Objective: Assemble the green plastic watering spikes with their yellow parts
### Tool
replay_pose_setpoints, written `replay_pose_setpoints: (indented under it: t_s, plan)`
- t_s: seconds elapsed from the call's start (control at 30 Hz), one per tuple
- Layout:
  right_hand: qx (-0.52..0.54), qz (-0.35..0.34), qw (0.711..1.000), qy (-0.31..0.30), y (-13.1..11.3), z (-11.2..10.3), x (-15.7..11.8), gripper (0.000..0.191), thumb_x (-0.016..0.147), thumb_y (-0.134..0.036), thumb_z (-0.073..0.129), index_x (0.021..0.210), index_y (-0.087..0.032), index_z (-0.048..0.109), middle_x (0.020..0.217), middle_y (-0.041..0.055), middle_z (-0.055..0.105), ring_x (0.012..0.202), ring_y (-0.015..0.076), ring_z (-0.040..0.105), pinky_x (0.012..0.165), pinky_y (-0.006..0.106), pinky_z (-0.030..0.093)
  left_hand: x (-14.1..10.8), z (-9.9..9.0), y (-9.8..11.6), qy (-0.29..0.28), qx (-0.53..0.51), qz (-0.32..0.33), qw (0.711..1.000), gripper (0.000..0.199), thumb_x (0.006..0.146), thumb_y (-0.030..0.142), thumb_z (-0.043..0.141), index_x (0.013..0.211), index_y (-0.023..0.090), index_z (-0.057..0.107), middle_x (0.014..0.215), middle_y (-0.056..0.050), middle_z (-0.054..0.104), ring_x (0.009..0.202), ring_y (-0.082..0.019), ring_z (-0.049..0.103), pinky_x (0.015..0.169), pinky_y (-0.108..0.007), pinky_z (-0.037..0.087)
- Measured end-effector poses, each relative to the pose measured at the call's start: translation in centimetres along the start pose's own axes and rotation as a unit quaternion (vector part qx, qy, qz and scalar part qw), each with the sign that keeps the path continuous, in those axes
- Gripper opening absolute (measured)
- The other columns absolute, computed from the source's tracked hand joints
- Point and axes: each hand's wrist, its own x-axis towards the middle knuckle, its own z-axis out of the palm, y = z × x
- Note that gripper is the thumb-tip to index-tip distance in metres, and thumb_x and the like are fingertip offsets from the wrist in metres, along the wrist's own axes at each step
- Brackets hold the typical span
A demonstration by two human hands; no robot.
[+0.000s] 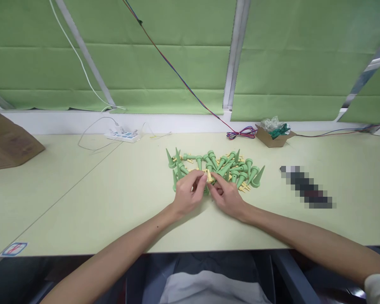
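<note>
Between my two hands is a small pale-yellow plastic piece [209, 176], pinched from both sides. My left hand [190, 192] is closed, thumb and forefinger at the piece's left side. On its right side, the fingers of my right hand [229, 196] close on the same piece. Just beyond and around the hands lies a loose pile of green plastic spikes [242, 179] with round caps, some standing point up. Small yellow pronged pieces [244, 187] are scattered among them. My fingers hide part of the held piece and the near part of the pile.
A small cardboard box [269, 139] with clear plastic and green material stands at the back, beside a coiled red-and-blue cable [240, 133]. A white power strip [123, 134] lies back left, a larger cardboard box [11, 143] far left. A pixelated dark object [307, 188] lies right.
</note>
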Motion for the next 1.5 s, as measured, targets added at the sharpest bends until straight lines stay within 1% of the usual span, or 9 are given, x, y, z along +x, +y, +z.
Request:
replay_pose_setpoints:
  t_s: [0.13,0.43,0.53,0.67,0.83,1.0,1.17,1.4,1.5]
  plan:
    - [0.003,-0.046,0.997,0.066,-0.4,-0.2,-0.1,0.047,0.094,-0.023,0.056,0.139,-0.018,0.041,0.060,-0.0061,0.057,0.044,0.0079,0.047,0.044,0.019,0.042,0.0,0.0,-0.2,-0.008,0.000,0.000,1.000,0.011,0.094,0.017,0.051,0.085,0.017,0.058,0.069,0.000,0.059,0.057,-0.008,0.049,0.053,-0.021,0.041]
    - [-0.103,-0.201,0.964,0.143,-0.4,-0.9,0.4,0.027,0.092,-0.011,0.056,0.117,-0.021,0.058,0.071,0.0003,0.069,0.048,0.0100,0.056,0.045,0.023,0.044,0.1,0.0,-0.4,-0.043,0.026,0.049,0.998,0.017,0.095,0.018,0.048,0.081,0.017,0.057,0.064,0.000,0.056,0.054,-0.010,0.046,0.054,-0.024,0.040]
    - [-0.099,-0.185,0.967,0.147,-0.3,-1.0,0.5,0.019,0.092,-0.011,0.056,0.108,-0.019,0.060,0.072,0.0015,0.067,0.050,0.0105,0.056,0.046,0.024,0.044,0.4,-0.1,-0.5,-0.011,0.033,0.051,0.998,0.017,0.096,0.018,0.046,0.084,0.017,0.057,0.066,0.000,0.055,0.056,-0.010,0.047,0.054,-0.023,0.040]
    - [-0.081,-0.143,0.975,0.153,-0.6,-1.3,0.7,0.011,0.091,-0.013,0.054,0.098,-0.019,0.060,0.070,0.0014,0.065,0.048,0.0100,0.054,0.046,0.024,0.044,0.8,-0.5,-0.7,0.023,0.010,-0.005,1.000,0.012,0.097,0.022,0.045,0.099,0.017,0.056,0.081,-0.002,0.056,0.057,-0.008,0.047,0.050,-0.022,0.039]
    - [-0.072,-0.118,0.976,0.167,-0.8,-1.6,0.9,0.007,0.090,-0.013,0.054,0.091,-0.019,0.059,0.063,-0.0007,0.060,0.046,0.0096,0.052,0.045,0.023,0.043,0.9,-0.9,-0.8,-0.069,-0.009,-0.078,0.995,0.020,0.098,0.026,0.038,0.105,0.018,0.055,0.095,-0.005,0.059,0.057,-0.008,0.048,0.057,-0.025,0.043]
    - [-0.078,-0.111,0.972,0.193,-0.8,-1.7,1.1,0.007,0.088,-0.013,0.056,0.089,-0.020,0.059,0.064,-0.0008,0.060,0.045,0.0093,0.051,0.044,0.023,0.043,0.8,-0.5,-0.8,-0.162,0.018,-0.105,0.981,0.012,0.093,0.026,0.048,0.099,0.018,0.054,0.078,0.001,0.058,0.051,-0.009,0.046,0.054,-0.025,0.039]
    - [-0.063,-0.108,0.974,0.189,-1.0,-1.7,1.1,0.010,0.089,-0.012,0.055,0.092,-0.019,0.060,0.067,0.0016,0.063,0.047,0.0104,0.053,0.044,0.023,0.045,0.6,0.0,-1.2,-0.186,0.076,-0.088,0.976,0.026,0.095,0.029,0.046,0.071,0.019,0.042,0.064,0.002,0.045,0.055,-0.011,0.040,0.054,-0.026,0.032]
    - [-0.054,-0.100,0.980,0.161,-1.0,-1.7,1.0,0.009,0.089,-0.014,0.054,0.091,-0.019,0.061,0.069,0.0027,0.065,0.048,0.0108,0.054,0.044,0.024,0.045,0.6,0.3,-1.3,-0.213,0.080,-0.116,0.967,0.035,0.096,0.035,0.045,0.067,0.020,0.036,0.061,0.002,0.046,0.055,-0.012,0.040,0.053,-0.027,0.029]
    - [-0.044,-0.095,0.982,0.156,-0.9,-1.7,1.0,0.008,0.089,-0.013,0.055,0.090,-0.018,0.062,0.069,0.0027,0.065,0.049,0.0109,0.055,0.044,0.024,0.045,0.8,0.4,-1.2,-0.191,0.061,-0.156,0.967,0.038,0.097,0.038,0.043,0.065,0.020,0.034,0.058,0.003,0.043,0.053,-0.011,0.037,0.052,-0.026,0.028]
